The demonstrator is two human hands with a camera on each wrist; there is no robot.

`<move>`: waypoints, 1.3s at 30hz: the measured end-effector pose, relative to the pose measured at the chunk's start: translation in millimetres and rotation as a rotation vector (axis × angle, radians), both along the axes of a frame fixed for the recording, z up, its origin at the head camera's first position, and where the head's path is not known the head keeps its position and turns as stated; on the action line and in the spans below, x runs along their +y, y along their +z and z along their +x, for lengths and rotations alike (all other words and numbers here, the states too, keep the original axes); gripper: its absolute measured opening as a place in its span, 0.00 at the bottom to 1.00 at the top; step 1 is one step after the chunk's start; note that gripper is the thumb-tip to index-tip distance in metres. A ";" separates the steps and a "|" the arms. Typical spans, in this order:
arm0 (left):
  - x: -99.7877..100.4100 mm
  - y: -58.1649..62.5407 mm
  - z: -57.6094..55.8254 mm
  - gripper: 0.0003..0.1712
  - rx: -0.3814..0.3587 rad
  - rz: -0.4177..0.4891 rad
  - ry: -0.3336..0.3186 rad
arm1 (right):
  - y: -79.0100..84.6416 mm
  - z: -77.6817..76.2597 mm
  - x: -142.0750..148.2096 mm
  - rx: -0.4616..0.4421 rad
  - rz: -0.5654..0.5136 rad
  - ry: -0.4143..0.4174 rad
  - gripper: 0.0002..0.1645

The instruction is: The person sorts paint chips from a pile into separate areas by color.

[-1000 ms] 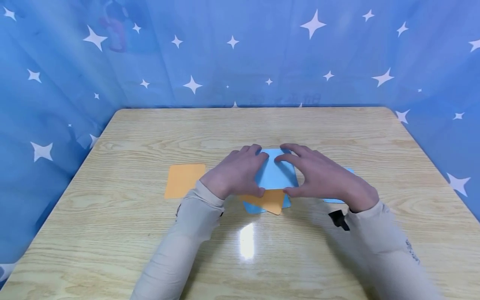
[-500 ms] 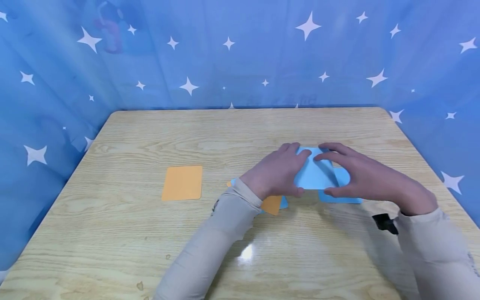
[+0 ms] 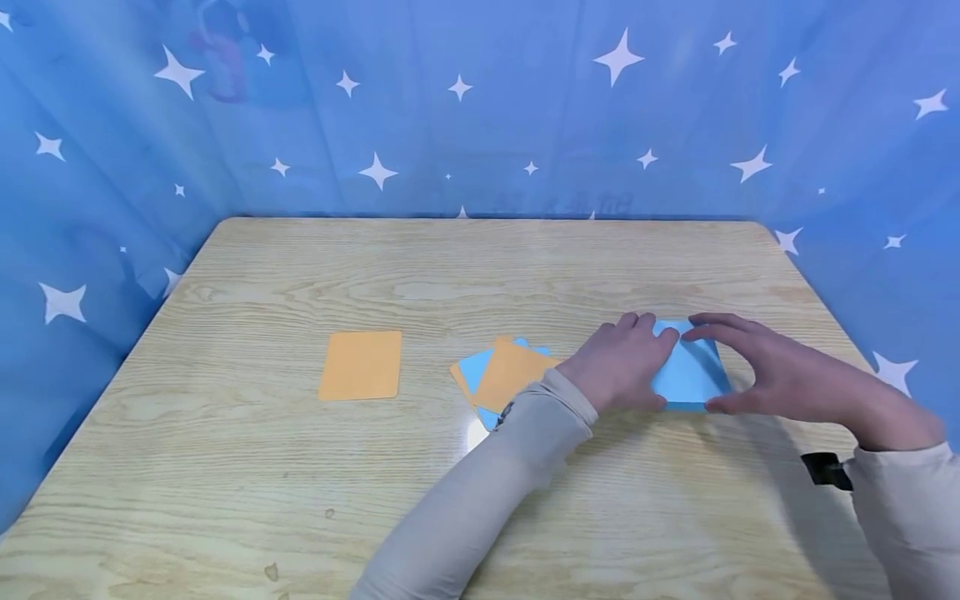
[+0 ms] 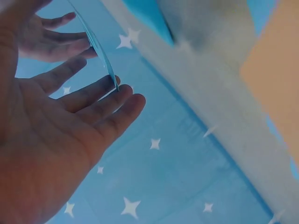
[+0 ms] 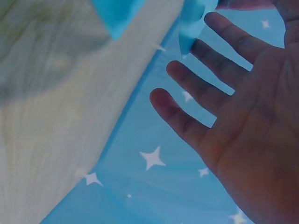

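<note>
Both hands hold one thin blue square card by its edges, at the right of the table. My left hand grips its left side, thumb at the near corner and fingers at the far corner. On the opposite side my right hand grips it the same way, fingers bent and spread. A darker blue strip of a second blue card shows just below the near edge; the rest is hidden. In the left wrist view the held card appears nearly edge-on, the lower blue card apart from it.
Several orange and blue cards overlap in a loose pile at mid-table, partly behind the left sleeve. A single orange square card lies farther left on the wooden table. A blue star-patterned curtain hangs behind the table.
Both hands have carried the blue card rightward, from above the middle pile to over the other blue card, then lowered it. The middle pile is now more uncovered.
</note>
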State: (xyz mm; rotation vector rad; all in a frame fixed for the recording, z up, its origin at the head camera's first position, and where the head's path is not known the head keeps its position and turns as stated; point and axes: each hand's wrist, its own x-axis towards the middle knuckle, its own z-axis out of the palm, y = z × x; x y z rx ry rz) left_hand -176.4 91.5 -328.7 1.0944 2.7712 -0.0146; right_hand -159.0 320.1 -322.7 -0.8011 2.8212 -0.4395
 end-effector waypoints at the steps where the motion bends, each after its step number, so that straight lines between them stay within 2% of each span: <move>1: 1.8 -2.5 -0.2 0.44 -0.002 0.001 0.004 | -2.0 -0.3 1.1 -0.011 -0.004 -0.003 0.47; 11: 15.0 -18.4 -1.5 0.43 -0.054 -0.037 0.039 | -17.0 -5.1 3.3 -0.089 -0.014 -0.018 0.49; 16: 16.9 -26.3 -0.3 0.42 -0.069 -0.047 0.042 | -25.2 -4.7 1.7 -0.157 -0.001 -0.029 0.49; 24: 18.8 -29.4 0.4 0.40 -0.107 -0.071 0.054 | -29.5 -5.6 -0.2 -0.197 0.025 -0.042 0.49; 30: 17.0 -30.5 1.9 0.37 -0.101 -0.078 0.052 | -24.9 -7.2 -11.7 -0.138 0.069 -0.045 0.53; 33: 12.9 -28.7 2.9 0.39 -0.096 -0.090 0.058 | -19.7 -8.5 -22.7 -0.100 0.078 -0.046 0.56; 39: -10.6 -19.4 4.9 0.46 -0.086 -0.072 0.067 | -10.1 -10.2 -49.4 -0.031 0.069 -0.022 0.52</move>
